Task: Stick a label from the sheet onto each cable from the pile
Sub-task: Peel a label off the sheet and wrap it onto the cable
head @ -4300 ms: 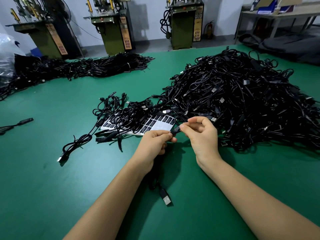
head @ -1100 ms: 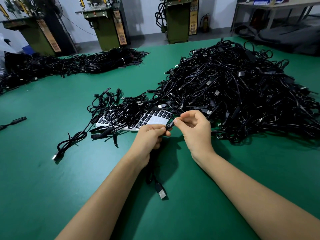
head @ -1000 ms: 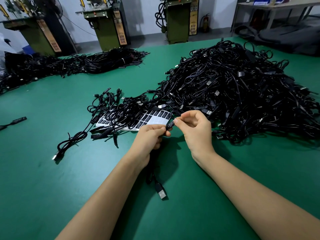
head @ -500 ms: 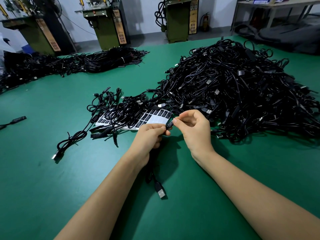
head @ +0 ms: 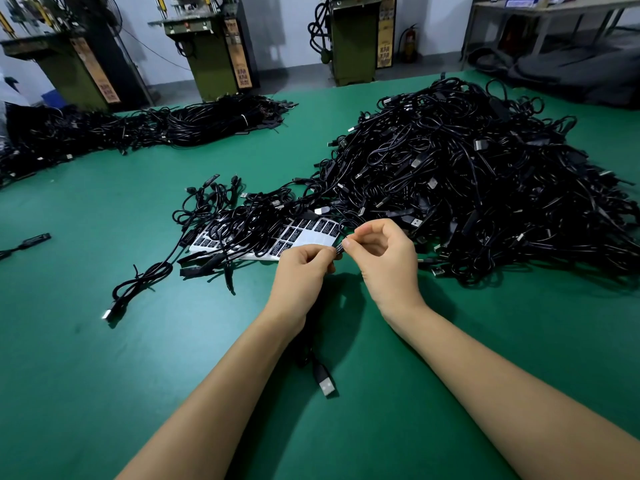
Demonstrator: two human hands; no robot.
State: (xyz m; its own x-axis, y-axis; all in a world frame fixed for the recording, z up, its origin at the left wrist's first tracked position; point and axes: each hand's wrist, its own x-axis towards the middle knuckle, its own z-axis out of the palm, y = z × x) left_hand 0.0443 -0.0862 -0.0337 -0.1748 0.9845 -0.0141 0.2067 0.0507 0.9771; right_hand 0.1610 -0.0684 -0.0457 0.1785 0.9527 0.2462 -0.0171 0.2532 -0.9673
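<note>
A green table fills a workshop with olive machines behind. Fingers of the left hand and right hand pinch a black label on a cable, near the label sheet and cable pile.

I am counting two bare hands, a left hand and a right hand, working over one green counter. I am seeing one white sheet of black labels, and one small black label between the hands. Two big heaps of black cables are lying here: one pile and one far heap. Three olive-green machines are standing behind.
</note>
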